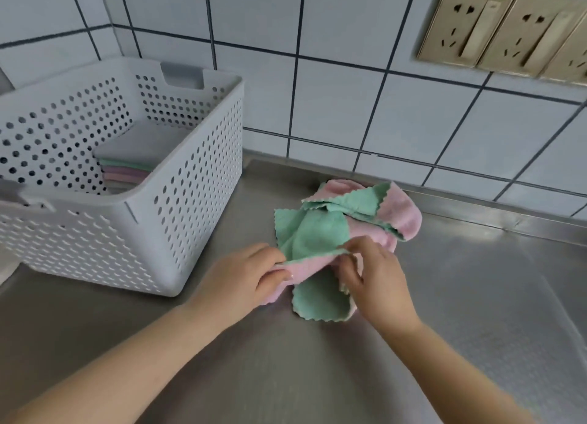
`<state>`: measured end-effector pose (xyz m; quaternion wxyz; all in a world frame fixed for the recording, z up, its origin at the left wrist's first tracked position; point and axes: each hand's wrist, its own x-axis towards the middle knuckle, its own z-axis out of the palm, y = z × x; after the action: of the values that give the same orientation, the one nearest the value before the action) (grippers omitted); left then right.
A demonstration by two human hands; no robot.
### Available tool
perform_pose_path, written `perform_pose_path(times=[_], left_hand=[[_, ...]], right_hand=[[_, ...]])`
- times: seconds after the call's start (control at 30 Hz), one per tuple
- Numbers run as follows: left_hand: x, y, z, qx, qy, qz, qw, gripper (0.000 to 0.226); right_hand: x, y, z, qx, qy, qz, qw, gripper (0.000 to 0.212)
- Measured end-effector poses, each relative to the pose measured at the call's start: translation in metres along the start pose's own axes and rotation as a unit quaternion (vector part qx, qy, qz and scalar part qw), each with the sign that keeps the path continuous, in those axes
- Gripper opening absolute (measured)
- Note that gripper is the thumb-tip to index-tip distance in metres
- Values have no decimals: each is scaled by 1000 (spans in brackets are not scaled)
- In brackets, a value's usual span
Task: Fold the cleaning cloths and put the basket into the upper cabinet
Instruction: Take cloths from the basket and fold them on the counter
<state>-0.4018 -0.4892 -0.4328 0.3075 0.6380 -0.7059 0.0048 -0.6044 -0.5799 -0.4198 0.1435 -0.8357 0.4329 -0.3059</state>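
Head view: I look down on a brushed-steel surface (444,296) set into a corner of white tiled wall (349,90).
Cleaning cloth in work: one two-sided cloth (320,233), mint green on one face and pink on the other, with a scalloped edge; it lies crumpled on the surface, near the middle and just right of the basket, with parts of it bunched toward the wall.
Left hand (244,283): I see its fingers curled on the near pink edge of the cloth, pinching it at the left end of a raised fold.
Right hand (371,277): thumb and fingers pinch the same fold at its right end, the green corner hanging below the grip onto the surface.
Basket (178,220): one white perforated plastic basket with cut-out handles, standing upright on the surface at left, apart from the cloth.
Folded stack (133,163): inside the basket, flat cloths lie piled; I make out grey on top, then green, purple and pink layers. The exact number I cannot tell.
Wall sockets (505,32): brass-coloured socket plates in a row at upper right; I count three, the last cut off by the frame edge.
Hands counted: two, both bare, both holding the one cloth.
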Motion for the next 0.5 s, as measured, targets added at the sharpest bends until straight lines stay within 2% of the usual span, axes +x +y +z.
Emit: perform_pose_path(times=[0.07,0.13,0.3,0.5], left_hand=[[2,-3,2,38,18,66,997,26],[6,-8,4,57,30,81,995,24],[10,-5,-20,69,101,29,992,15],[-13,29,-73,64,147,-16,987,21]], right_hand=[[8,0,-14,8,7,-5,1000,16],[16,2,-26,-14,26,-40,999,17],[18,5,-51,-78,92,-141,983,19],[-21,-39,-85,-127,117,-145,974,34]])
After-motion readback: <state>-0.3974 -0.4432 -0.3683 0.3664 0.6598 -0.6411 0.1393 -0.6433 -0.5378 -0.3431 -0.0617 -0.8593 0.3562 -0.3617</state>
